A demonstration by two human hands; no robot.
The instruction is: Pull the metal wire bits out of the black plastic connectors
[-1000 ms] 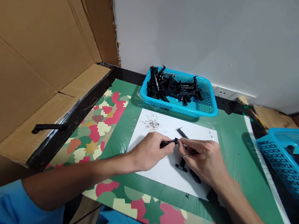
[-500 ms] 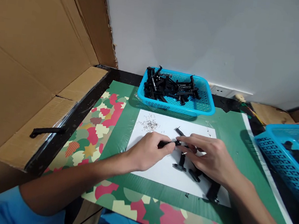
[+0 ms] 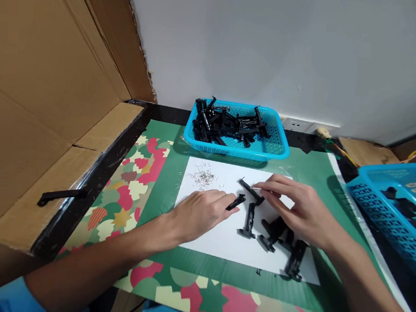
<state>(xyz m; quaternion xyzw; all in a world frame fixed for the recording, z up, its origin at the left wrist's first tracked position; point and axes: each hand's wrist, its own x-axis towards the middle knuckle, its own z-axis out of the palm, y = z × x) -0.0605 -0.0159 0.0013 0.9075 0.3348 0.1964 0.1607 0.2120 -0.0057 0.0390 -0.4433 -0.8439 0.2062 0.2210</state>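
My left hand (image 3: 204,213) is closed on a small black plastic part (image 3: 236,203), whose end juts out past the thumb and fingertips. To its right, my right hand (image 3: 293,203) pinches a thin, pale, rod-like piece (image 3: 256,188); its exact kind is too small to tell. Just under those fingertips lies a long black part (image 3: 251,190) on the white sheet (image 3: 203,241). Closer to me rests a T-shaped black part (image 3: 249,221), and several more black parts (image 3: 295,260) lie below my right hand. A pile of tiny wire pieces (image 3: 205,178) is spread at the sheet's upper left.
A blue basket (image 3: 235,153) full of black parts stands behind the sheet. Another blue basket (image 3: 390,213) with black parts is at the right. Cardboard (image 3: 52,87) walls the left side, with a black handle-like piece (image 3: 62,195) there. A wall socket (image 3: 297,125) sits at the back.
My hands have come apart: the left moved slightly left and down with the black part, while the right drew away from it. The view has shifted slightly.
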